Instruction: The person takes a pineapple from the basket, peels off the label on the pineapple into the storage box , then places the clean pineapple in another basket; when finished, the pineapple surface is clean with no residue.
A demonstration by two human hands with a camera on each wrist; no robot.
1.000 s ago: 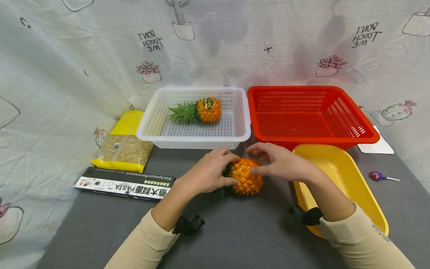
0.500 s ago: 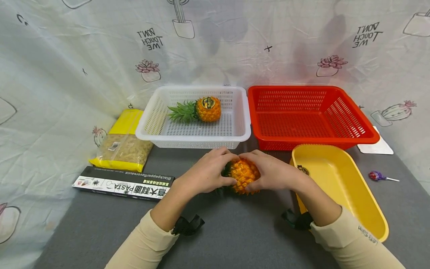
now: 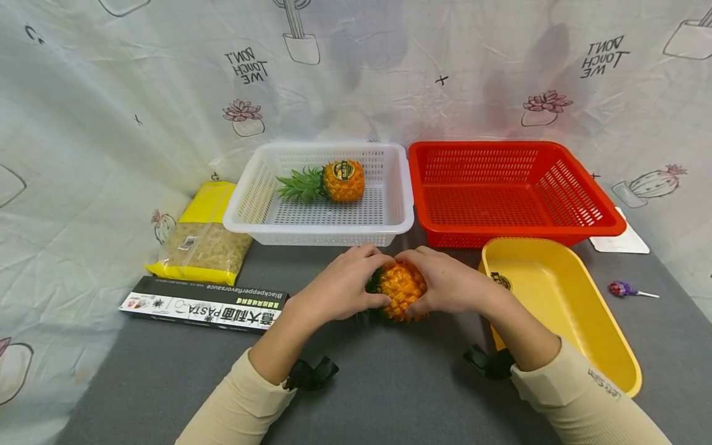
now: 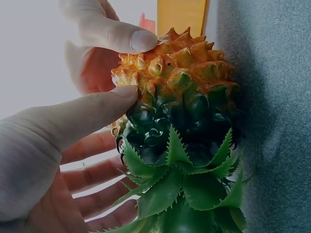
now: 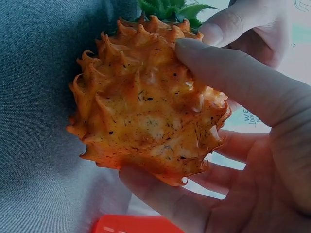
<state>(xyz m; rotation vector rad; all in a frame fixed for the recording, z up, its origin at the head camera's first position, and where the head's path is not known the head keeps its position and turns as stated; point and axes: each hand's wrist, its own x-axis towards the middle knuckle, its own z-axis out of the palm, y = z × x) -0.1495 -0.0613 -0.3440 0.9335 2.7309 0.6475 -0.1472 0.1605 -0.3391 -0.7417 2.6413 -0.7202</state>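
An orange pineapple with a green leafy crown, toy-like and spiky (image 3: 402,290), lies on the grey table between both hands. My left hand (image 3: 346,283) grips it at the crown end, its thumb pressed on the dark green shoulder in the left wrist view. From the other side my right hand (image 3: 449,282) curls round the orange body, thumb on the near side and fingers behind. In the right wrist view the pineapple's rounded base (image 5: 150,126) faces the camera. Most of the crown is hidden under the left hand in the head view.
Behind stand a white basket (image 3: 319,230) holding another pineapple (image 3: 343,182) and a red basket (image 3: 500,233). A yellow tray (image 3: 562,303) sits to the right, a lollipop (image 3: 623,288) beyond it. At left lie a pasta bag (image 3: 206,247) and a pasta box (image 3: 203,305).
My right hand has moved left and down and taken hold of the pineapple's orange body. The left hand has stayed on the crown end. In the last half second almost nothing has moved.
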